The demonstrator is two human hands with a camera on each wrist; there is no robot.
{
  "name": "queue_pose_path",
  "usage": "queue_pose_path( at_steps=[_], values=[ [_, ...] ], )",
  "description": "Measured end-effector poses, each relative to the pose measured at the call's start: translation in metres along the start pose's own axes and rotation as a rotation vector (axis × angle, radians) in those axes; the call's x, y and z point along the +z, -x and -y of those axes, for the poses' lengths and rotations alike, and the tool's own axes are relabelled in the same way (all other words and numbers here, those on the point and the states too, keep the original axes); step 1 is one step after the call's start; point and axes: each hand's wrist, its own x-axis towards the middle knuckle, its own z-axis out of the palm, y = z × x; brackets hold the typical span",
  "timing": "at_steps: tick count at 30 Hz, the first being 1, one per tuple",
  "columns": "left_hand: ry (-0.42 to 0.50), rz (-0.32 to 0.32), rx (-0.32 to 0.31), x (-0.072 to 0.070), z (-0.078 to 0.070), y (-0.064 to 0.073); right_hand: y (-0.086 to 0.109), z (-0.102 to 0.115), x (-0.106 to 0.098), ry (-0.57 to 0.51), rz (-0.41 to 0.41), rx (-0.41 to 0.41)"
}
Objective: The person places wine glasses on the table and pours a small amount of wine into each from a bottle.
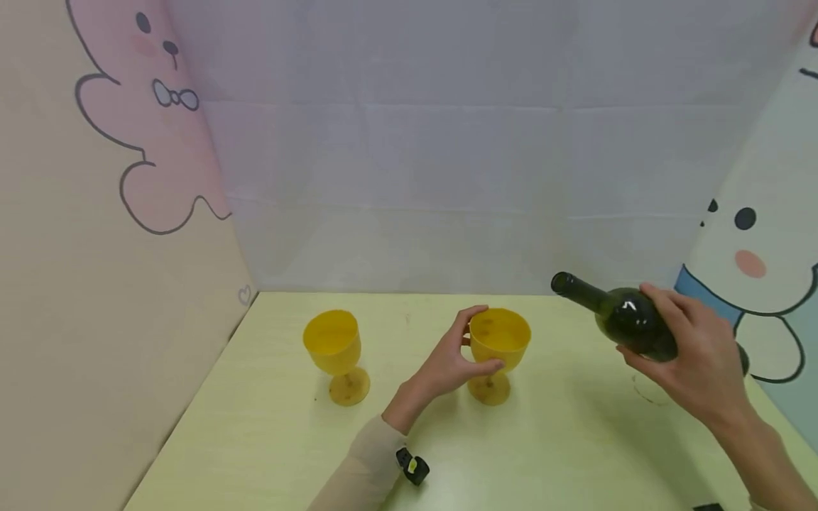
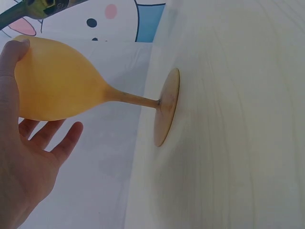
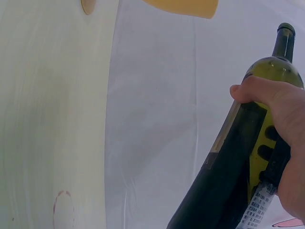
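Observation:
My left hand [image 1: 450, 360] curls its thumb and fingers around the bowl of a yellow goblet [image 1: 500, 335]. The goblet is upright, its round foot [image 2: 167, 107] at the tabletop. To the right, my right hand [image 1: 699, 355] grips a dark green glass wine bottle [image 1: 629, 316] by its body, above the table. The bottle is tilted, its open mouth pointing left toward the held goblet but apart from it. No liquid shows leaving the mouth. A printed white label [image 3: 257, 206] is on the bottle in the right wrist view. A second yellow goblet [image 1: 332, 344] stands upright at the left.
The pale wooden table [image 1: 255, 440] ends at a white cloth backdrop [image 1: 396, 156]. Side panels with cartoon animals flank it, a pink one [image 1: 166, 135] left and a white one [image 1: 760, 227] right. A faint ring mark [image 3: 63, 210] lies on the tabletop below the bottle.

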Motion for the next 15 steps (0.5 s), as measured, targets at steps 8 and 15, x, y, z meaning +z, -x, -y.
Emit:
queue_pose_path(
  at_steps=[8,15],
  values=[
    [-0.009,-0.008,0.000,0.0010,-0.0039,-0.0004,-0.0017,0.0036,-0.0065,0.075,0.090,-0.047],
    [-0.009,-0.017,-0.015,0.0018,-0.0031,0.0035,-0.0018,0.0053,-0.0049,0.122,0.139,-0.092]
  ],
)
